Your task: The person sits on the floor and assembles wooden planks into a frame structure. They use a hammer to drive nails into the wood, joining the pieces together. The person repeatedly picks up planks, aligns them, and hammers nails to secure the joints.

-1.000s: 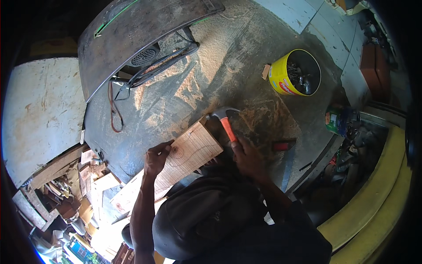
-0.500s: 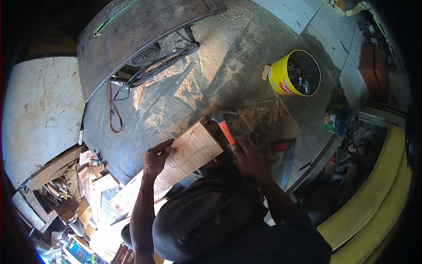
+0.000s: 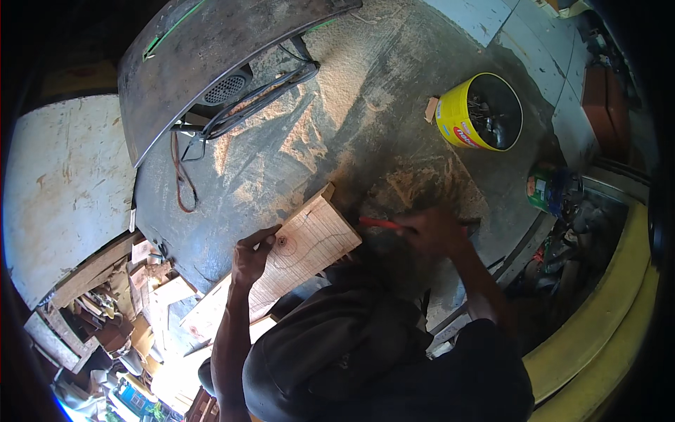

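A pale plank (image 3: pixel 309 243) with a dark knot lies slantwise in front of me, its far end having a narrow upright piece along it. My left hand (image 3: pixel 253 257) grips the plank's far long edge, with fingers and thumb closed beside the knot. To the right of the plank's end, my right hand (image 3: pixel 430 228) is wrapped round the orange-red handle of a hammer (image 3: pixel 380 223). That hand is smeared by motion, and the hammer's head is too dark and blurred to make out. The hammer's handle is apart from the plank.
A yellow bucket (image 3: pixel 453 116) of dark metal bits stands on the sawdust-strewn floor. Far left is a metal machine table (image 3: pixel 232 46) with looped cable (image 3: pixel 264 105) beneath. Scrap wood (image 3: pixel 172 290) is piled at left. Long yellow pads (image 3: pixel 598 316) and a green can (image 3: pixel 540 190) are at right.
My right hand has swung the hammer rightward, away from the plank's end, and its handle has turned nearly level. My left hand keeps its hold on the plank.
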Demonstrator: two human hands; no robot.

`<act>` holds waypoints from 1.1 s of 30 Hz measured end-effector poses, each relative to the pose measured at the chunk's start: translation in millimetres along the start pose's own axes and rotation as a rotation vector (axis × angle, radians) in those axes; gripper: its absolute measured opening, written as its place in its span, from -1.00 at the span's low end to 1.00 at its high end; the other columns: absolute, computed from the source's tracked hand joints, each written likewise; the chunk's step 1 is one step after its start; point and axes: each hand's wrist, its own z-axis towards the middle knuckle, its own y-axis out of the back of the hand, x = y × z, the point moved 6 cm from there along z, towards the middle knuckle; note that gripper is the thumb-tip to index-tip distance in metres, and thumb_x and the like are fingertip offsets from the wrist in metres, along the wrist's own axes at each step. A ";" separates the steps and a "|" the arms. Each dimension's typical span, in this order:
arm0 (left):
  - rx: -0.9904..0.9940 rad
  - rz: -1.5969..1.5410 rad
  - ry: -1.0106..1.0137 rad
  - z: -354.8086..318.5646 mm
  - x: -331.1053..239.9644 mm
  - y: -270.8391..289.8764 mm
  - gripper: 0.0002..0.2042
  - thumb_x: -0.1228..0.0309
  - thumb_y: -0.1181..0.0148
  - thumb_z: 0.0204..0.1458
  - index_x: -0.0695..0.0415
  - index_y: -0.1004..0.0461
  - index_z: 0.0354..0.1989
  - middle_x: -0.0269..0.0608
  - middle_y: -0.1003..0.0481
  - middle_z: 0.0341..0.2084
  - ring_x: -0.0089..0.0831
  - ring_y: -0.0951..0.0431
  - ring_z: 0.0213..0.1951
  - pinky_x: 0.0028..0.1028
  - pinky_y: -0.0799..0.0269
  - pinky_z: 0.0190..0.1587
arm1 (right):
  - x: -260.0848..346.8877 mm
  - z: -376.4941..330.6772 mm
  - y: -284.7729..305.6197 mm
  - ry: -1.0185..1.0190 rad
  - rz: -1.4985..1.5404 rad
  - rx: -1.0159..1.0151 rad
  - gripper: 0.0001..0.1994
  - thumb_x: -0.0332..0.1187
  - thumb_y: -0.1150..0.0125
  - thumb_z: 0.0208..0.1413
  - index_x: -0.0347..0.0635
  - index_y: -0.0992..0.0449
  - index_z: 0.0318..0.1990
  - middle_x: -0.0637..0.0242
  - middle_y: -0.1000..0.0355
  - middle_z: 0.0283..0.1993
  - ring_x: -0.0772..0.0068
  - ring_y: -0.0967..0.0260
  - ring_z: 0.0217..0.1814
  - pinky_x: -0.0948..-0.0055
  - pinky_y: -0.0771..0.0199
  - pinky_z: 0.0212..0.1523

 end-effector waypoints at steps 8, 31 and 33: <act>0.016 0.001 0.036 -0.2 -1.4 -0.3 -0.71 0.41 -0.16 0.25 0.09 -0.61 0.11 -0.06 -0.67 -0.09 -0.43 -0.61 -0.01 -0.42 -0.43 0.10 | 33.0 47.8 42.2 0.429 -0.358 -0.056 -0.67 -0.23 -0.24 0.10 0.33 -0.65 0.04 0.35 -0.56 -0.20 0.22 -0.57 -0.05 0.12 -0.60 -0.07; 0.034 -0.033 0.027 0.9 0.1 -1.9 -0.72 0.46 -0.17 0.26 0.08 -0.60 0.12 -0.09 -0.59 0.09 -0.38 -0.54 0.15 -0.38 -0.40 0.23 | 40.2 57.2 31.7 0.490 -0.239 -0.198 -0.65 -0.30 -0.27 0.06 0.24 -0.66 0.04 0.34 -0.56 -0.16 0.20 -0.54 -0.02 0.12 -0.59 -0.12; 0.026 -0.034 0.018 0.7 1.7 -1.7 -0.72 0.45 -0.17 0.26 0.09 -0.60 0.11 -0.09 -0.60 0.07 -0.39 -0.55 0.13 -0.38 -0.40 0.21 | 40.8 48.5 27.4 0.399 -0.163 -0.123 -0.65 -0.29 -0.28 0.08 0.16 -0.64 0.06 0.23 -0.56 -0.18 0.10 -0.55 -0.11 0.07 -0.56 -0.16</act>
